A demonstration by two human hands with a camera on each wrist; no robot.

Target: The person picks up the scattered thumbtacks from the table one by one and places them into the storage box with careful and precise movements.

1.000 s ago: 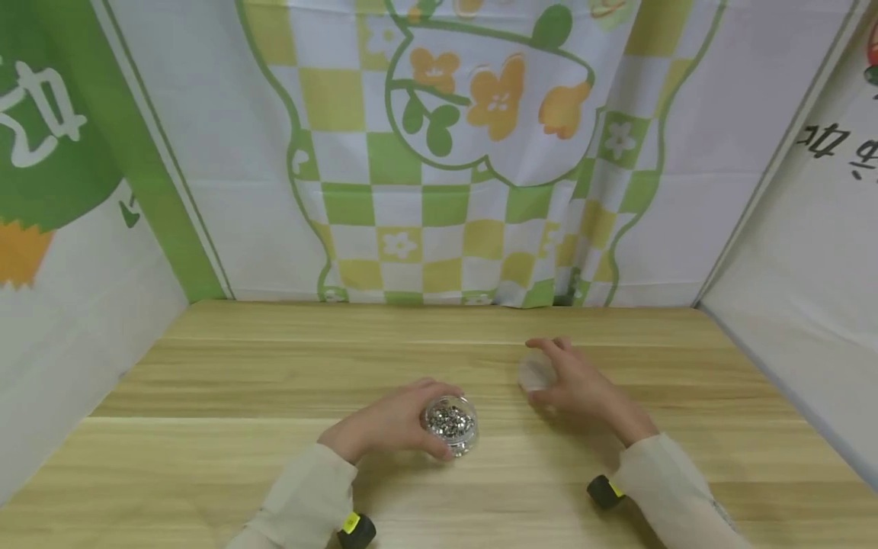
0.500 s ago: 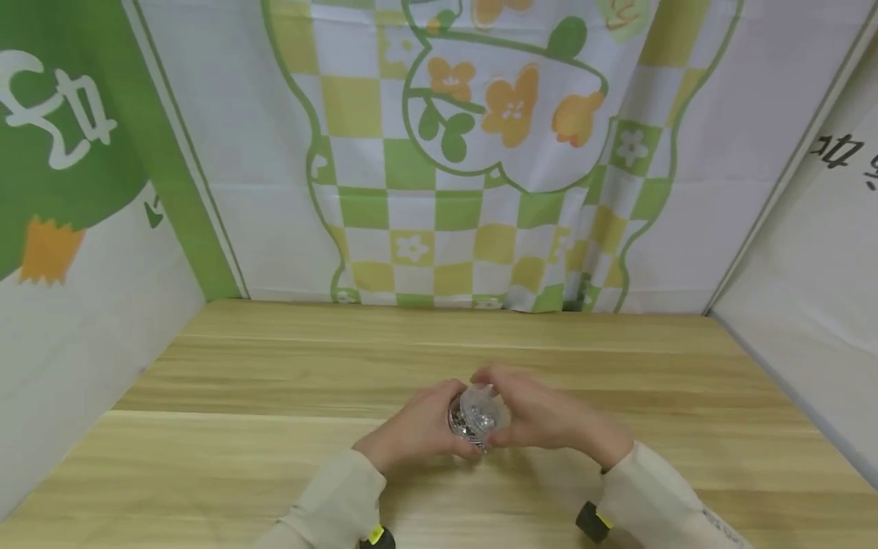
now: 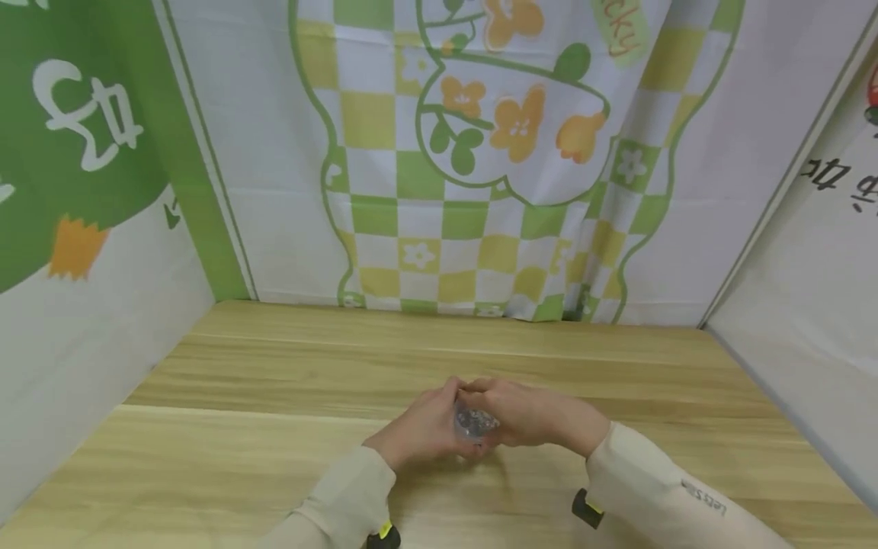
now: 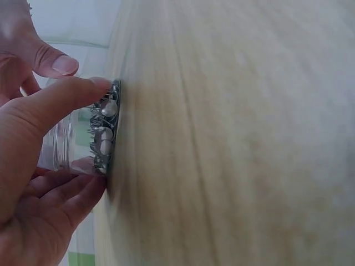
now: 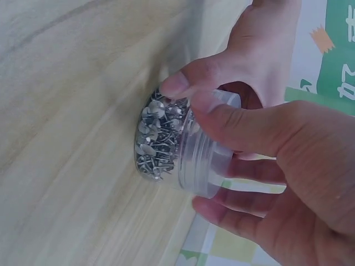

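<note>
A small round clear jar [image 5: 158, 138] of silvery thumbtacks stands upright on the wooden table, near its middle. My left hand [image 3: 427, 427] grips the lower part of the jar, thumb on one side and fingers on the other; the left wrist view shows the tacks [image 4: 105, 130] at the bottom. From the other side my right hand [image 3: 538, 415] holds the translucent lid [image 5: 222, 158] at the jar's top, its thumb and fingers around the rim. Whether the lid is fully seated cannot be told. In the head view both hands partly cover the jar.
The wood-grain table [image 3: 261, 366] stretches out around the hands. Behind it hangs a green and yellow checked curtain [image 3: 466, 252]. Pale printed cloth walls [image 3: 809, 252] close in the left and right sides.
My right hand has brought the lid leftward from the table onto the jar's top. The left hand still holds the jar, now slightly farther right in the head view.
</note>
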